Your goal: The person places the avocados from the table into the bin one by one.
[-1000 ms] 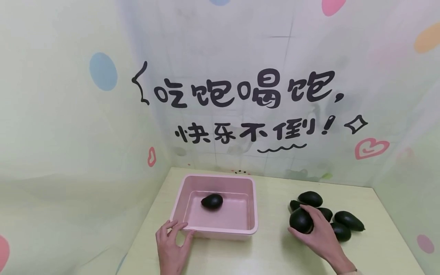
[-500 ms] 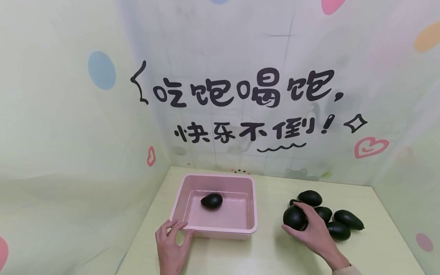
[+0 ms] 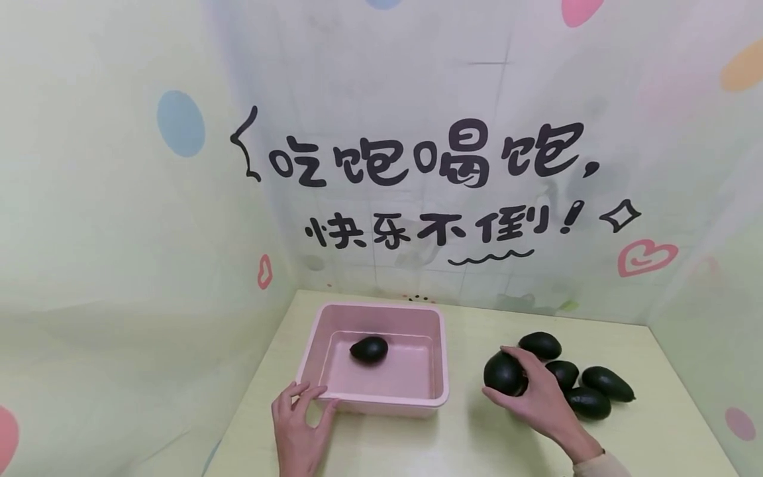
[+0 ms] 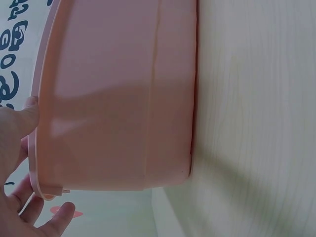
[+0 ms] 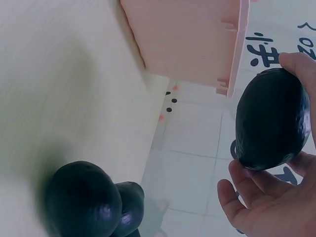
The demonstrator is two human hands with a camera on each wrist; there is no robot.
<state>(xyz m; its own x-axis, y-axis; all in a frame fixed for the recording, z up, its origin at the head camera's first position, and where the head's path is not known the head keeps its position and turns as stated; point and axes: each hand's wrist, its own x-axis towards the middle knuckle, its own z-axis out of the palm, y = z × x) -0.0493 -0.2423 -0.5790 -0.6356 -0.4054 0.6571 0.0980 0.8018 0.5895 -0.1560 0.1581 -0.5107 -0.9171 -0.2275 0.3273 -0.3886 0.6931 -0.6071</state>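
Observation:
The right hand (image 3: 544, 403) holds a dark avocado-like fruit (image 3: 503, 373) between thumb and fingers, left of several similar fruits (image 3: 607, 383) on the table. In the right wrist view the held fruit (image 5: 272, 119) is raised off the table, pinched at both ends by the hand (image 5: 276, 205). The left hand (image 3: 301, 430) grips the near-left corner of a pink bin (image 3: 381, 399), thumb and fingertips at its rim. In the left wrist view, the hand (image 4: 17, 163) is at the bin's edge (image 4: 108, 98). One dark fruit (image 3: 369, 350) lies inside the bin.
The light wooden table (image 3: 459, 450) meets a wall (image 3: 381, 79) with large dark lettering at the back. Walls also stand on the left and right. In the right wrist view, two fruits (image 5: 84, 200) lie close together at the lower left.
The right hand has moved a little to the left with its fruit, away from the others on the table. The left hand and the pink bin have stayed in place.

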